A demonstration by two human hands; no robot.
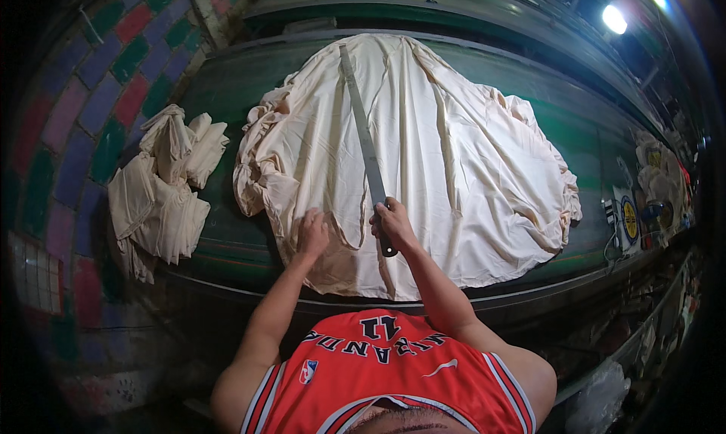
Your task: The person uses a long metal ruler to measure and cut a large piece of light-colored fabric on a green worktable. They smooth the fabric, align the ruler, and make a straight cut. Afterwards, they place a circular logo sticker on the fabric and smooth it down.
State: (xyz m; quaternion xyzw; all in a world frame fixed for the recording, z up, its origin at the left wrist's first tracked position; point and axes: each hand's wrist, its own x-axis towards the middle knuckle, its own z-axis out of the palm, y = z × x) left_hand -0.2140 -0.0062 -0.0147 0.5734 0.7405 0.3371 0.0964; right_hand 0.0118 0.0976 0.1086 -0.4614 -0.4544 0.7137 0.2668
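A large sheet of cream fabric (454,161) lies rumpled over the green table (215,93), gathered in folds at both sides. A long metal ruler (357,108) with a dark, holed end runs lengthwise across it, slightly slanted. My right hand (389,220) is closed around the ruler's near end, over the fabric. My left hand (313,233) rests on the fabric to the left of the ruler, fingers apart and slightly bent, with nothing visible held in it.
A pile of folded cream cloth (159,207) sits at the table's left end, beside a painted brick wall (98,93). Assorted items (654,192), including a board with a round blue and yellow emblem (628,220), crowd the right side. More long tables (408,3) stretch behind.
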